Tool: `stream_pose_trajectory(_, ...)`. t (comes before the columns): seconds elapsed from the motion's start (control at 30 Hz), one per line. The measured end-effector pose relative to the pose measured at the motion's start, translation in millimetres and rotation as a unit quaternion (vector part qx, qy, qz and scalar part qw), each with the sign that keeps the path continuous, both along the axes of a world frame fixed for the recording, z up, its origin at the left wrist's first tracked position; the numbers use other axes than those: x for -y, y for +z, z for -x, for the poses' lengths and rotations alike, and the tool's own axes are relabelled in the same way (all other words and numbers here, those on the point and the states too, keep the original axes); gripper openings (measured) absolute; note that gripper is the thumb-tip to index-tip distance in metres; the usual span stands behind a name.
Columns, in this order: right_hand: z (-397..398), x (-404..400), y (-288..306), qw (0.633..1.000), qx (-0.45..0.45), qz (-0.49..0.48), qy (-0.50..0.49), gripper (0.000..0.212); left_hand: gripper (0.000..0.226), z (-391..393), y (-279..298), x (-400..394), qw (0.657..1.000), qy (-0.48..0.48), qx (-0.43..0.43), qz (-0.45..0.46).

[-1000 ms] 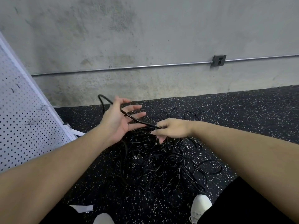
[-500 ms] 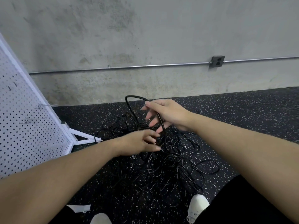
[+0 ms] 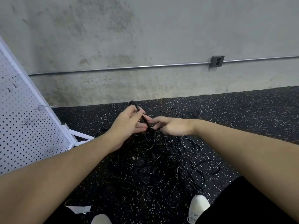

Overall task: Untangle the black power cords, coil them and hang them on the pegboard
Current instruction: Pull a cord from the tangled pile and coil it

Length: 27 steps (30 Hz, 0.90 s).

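A tangled heap of black power cords (image 3: 163, 160) lies on the speckled black floor in front of me. My left hand (image 3: 126, 125) is closed around a loop of one cord (image 3: 136, 107) that arches just above its fingers. My right hand (image 3: 173, 126) meets it from the right, its fingertips pinching the same cord where it drops into the heap. The white pegboard (image 3: 24, 126) leans at the left, with a few wire hooks (image 3: 40, 107) sticking out and nothing hanging on them.
A concrete wall with a metal conduit (image 3: 145, 67) and a socket box (image 3: 217, 61) runs behind the heap. The pegboard's white foot (image 3: 80, 136) juts onto the floor at the left. My white shoes (image 3: 198, 207) stand at the near edge of the cords.
My left hand has risen from the heap and taken the cord loop, which is now smaller and lower. My right hand has dropped from the loop to pinch the cord beside it.
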State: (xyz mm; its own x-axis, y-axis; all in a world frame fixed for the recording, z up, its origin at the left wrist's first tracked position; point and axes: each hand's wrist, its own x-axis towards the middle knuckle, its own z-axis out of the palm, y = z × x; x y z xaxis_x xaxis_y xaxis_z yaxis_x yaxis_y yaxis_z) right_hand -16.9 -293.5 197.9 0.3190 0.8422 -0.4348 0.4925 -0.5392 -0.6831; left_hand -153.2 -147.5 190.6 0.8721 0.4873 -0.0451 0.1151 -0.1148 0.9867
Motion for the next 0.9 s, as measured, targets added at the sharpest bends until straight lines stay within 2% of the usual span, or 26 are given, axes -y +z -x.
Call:
stream_pose_trajectory(0.07,2,2,-2,0.995,0.036,0.053,0.082,0.047,0.014,0,8,-2,0.996,0.048,0.046,0.055)
stream_pose_trajectory(0.13,5,0,-6,0.988,0.074,0.067,0.116,0.029,0.015,0,14,-6,0.985,0.086,0.086,0.119)
stream_pose_trajectory(0.2,7,-3,-7,0.992,0.068,0.044,0.092,0.035,0.018,0,17,-10,0.972,0.111,0.110,0.177)
stream_pose_trajectory(0.27,10,-7,-5,0.999,0.015,-0.006,0.033,0.036,0.027,1,15,-16,0.967,0.119,0.100,0.202)
stream_pose_trajectory(0.33,12,-11,-1,0.998,-0.004,-0.069,-0.012,0.037,0.037,3,9,-19,0.980,0.098,0.043,0.169)
stream_pose_trajectory(0.43,16,-16,8,0.983,0.000,-0.170,-0.064,0.041,0.048,8,-3,-15,0.995,-0.006,-0.086,0.049)
stream_pose_trajectory(0.53,17,-23,17,0.960,-0.028,-0.246,-0.131,0.045,0.059,10,-18,-2,0.969,-0.138,-0.183,-0.094)
stream_pose_trajectory(0.6,18,-25,20,0.949,-0.061,-0.269,-0.154,0.046,0.051,7,-26,6,0.941,-0.204,-0.221,-0.156)
stream_pose_trajectory(0.7,20,-24,21,0.948,-0.093,-0.265,-0.151,0.050,0.013,0,-30,9,0.940,-0.192,-0.198,-0.200)
stream_pose_trajectory(0.8,17,-24,18,0.946,-0.133,-0.248,-0.164,0.056,0.015,-6,-26,6,0.971,-0.107,-0.149,-0.150)
stream_pose_trajectory(0.9,10,-21,9,0.962,-0.069,-0.201,-0.173,0.042,0.020,-8,-13,6,0.995,-0.030,-0.075,-0.061)
